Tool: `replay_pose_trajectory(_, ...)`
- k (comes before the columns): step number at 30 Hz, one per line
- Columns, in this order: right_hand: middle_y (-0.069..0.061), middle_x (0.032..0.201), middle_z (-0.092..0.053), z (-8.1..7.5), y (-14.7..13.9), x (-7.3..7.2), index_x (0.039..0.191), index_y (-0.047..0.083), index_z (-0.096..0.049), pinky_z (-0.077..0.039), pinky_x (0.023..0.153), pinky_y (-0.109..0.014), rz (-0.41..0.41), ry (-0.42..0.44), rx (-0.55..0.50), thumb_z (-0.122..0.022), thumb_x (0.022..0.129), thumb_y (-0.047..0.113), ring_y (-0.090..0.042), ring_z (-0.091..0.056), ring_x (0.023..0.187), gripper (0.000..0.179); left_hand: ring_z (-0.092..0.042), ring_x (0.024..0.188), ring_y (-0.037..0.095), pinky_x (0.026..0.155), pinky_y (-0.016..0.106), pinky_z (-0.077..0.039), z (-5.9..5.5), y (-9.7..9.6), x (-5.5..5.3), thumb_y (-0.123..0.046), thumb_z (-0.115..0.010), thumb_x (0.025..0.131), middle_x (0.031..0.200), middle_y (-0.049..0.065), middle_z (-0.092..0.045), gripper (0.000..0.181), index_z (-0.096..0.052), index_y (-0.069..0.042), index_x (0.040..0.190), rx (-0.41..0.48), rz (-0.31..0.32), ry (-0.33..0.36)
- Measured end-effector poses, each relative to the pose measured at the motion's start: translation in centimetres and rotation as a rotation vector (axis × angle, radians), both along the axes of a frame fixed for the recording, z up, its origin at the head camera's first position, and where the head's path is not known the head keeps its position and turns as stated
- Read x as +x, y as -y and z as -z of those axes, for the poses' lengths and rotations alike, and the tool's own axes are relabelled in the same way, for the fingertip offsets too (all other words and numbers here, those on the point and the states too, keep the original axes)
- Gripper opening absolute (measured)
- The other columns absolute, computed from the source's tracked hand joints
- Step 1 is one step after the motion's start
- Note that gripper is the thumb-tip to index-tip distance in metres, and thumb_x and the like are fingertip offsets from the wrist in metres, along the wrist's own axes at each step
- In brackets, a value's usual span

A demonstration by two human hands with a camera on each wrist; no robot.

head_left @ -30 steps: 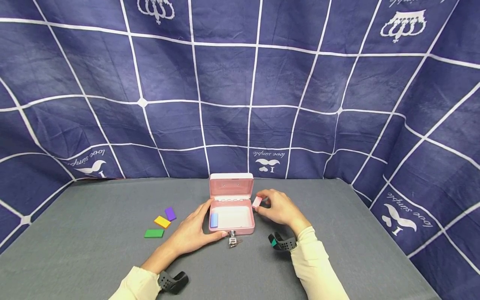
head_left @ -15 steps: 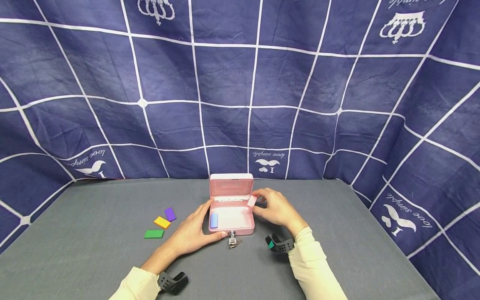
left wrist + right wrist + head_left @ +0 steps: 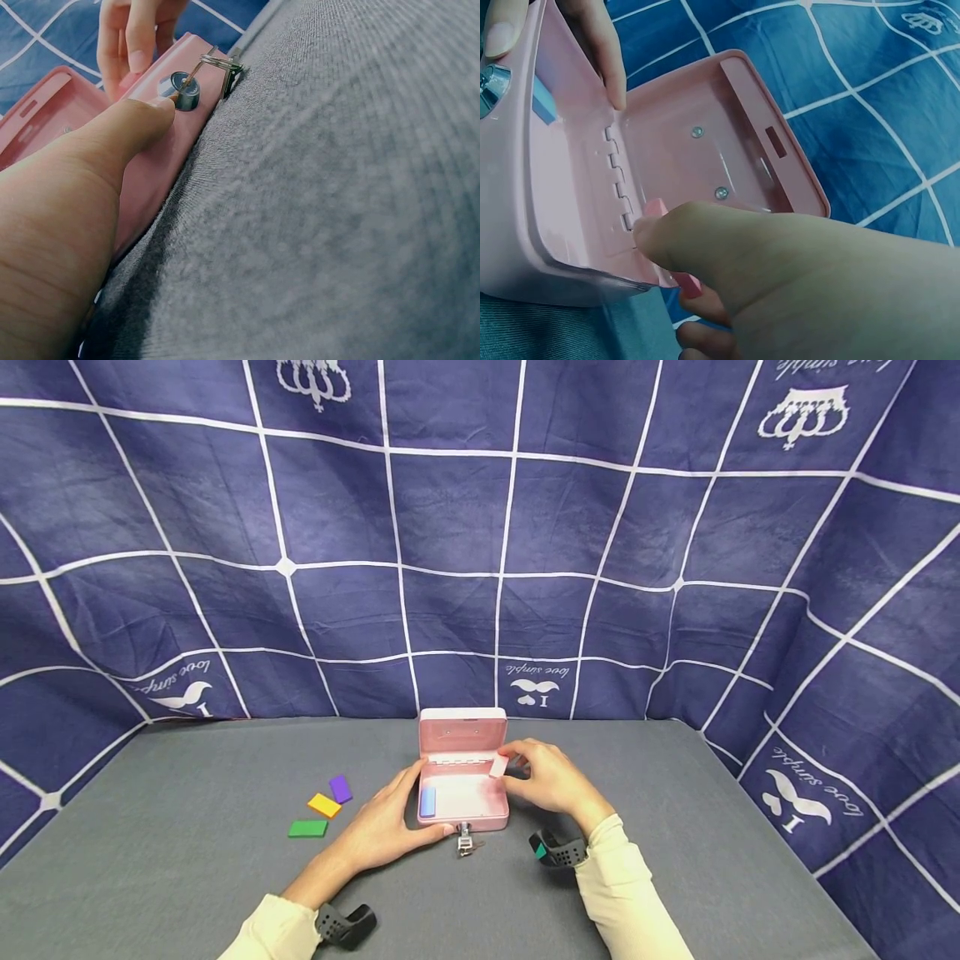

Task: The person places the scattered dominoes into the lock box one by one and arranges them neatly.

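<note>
A pink metal cash box [image 3: 486,822] stands with its lid raised, a key in its front lock [image 3: 186,90]. My left hand [image 3: 386,827] grips the box's left side, thumb on the front by the lock and fingers at the back corner. Between thumb and fingers, my right hand [image 3: 551,781] pinches a pink domino-like block [image 3: 498,766] over the box's right rear part, near the hinges. In the right wrist view the thumb hides most of this block [image 3: 688,284]. Against the inner left wall is a blue block [image 3: 427,801].
To the left on the grey tabletop [image 3: 225,893] lie a purple block [image 3: 341,788], an orange block [image 3: 324,805] and a green block [image 3: 308,828]. Keys [image 3: 467,849] hang from the lock at the box's front. A blue checked curtain [image 3: 450,527] rises behind the table.
My right hand has moved left with the pink block, from beside the box to over its right rear part. My left hand has stayed on the box.
</note>
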State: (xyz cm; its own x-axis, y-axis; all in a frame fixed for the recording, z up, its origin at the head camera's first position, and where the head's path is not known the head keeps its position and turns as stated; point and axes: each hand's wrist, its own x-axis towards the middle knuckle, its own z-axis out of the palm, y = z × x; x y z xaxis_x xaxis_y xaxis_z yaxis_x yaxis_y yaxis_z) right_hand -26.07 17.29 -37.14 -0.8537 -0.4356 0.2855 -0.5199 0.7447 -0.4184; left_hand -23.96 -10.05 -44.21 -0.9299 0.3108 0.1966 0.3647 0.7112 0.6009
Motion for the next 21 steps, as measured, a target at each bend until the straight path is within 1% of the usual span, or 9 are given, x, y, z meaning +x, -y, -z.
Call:
replay_pose_trajectory(5,-0.006,0.103,-0.069,0.2,0.5,0.0,0.116,0.007,-0.068,-0.051,0.078,-0.031,-0.021,-0.019,-0.022,-0.073,0.082,0.018,-0.024,-0.066,0.090,0.036,-0.050,0.133,0.035,0.100,0.057,-0.045,0.1,0.1,0.0,-0.074,-0.070,0.071,0.153,0.006,-0.042,0.107,-0.024,-0.028,0.156,-0.001,-0.001,0.002)
replay_pose_trajectory(8,-0.005,0.100,-0.069,0.3,1.0,0.1,0.117,0.008,-0.067,-0.050,0.078,-0.030,-0.036,-0.009,-0.024,-0.073,0.083,0.018,-0.023,-0.065,0.089,0.037,-0.050,0.132,0.035,0.099,0.057,-0.045,0.1,0.1,0.0,-0.074,-0.070,0.071,0.153,0.007,-0.042,0.107,-0.024,-0.027,0.156,0.001,-0.001,-0.002)
replay_pose_trajectory(11,-0.004,0.099,-0.068,0.5,1.4,0.1,0.118,0.009,-0.067,-0.049,0.078,-0.030,-0.034,-0.003,-0.014,-0.073,0.083,0.018,-0.022,-0.064,0.089,0.037,-0.051,0.131,0.036,0.098,0.057,-0.046,0.2,0.1,0.1,-0.073,-0.071,0.072,0.152,0.008,-0.043,0.107,-0.024,-0.026,0.156,-0.003,-0.001,-0.006)
replay_pose_trajectory(17,-0.005,0.103,-0.069,0.7,1.9,0.2,0.119,0.009,-0.067,-0.050,0.082,-0.035,-0.031,-0.027,-0.006,-0.074,0.082,0.017,-0.022,-0.064,0.091,0.038,-0.051,0.130,0.037,0.098,0.058,-0.046,0.1,0.1,0.1,-0.072,-0.071,0.073,0.152,0.010,-0.043,0.106,-0.025,-0.024,0.156,-0.004,0.002,-0.009)
replay_pose_trajectory(21,-0.004,0.101,-0.069,0.8,2.3,0.2,0.119,0.008,-0.067,-0.050,0.081,-0.033,-0.049,-0.027,-0.016,-0.074,0.082,0.016,-0.021,-0.064,0.090,0.039,-0.050,0.131,0.037,0.099,0.058,-0.045,0.1,0.0,0.1,-0.072,-0.070,0.073,0.152,0.010,-0.043,0.107,-0.024,-0.023,0.156,-0.010,0.001,0.001)
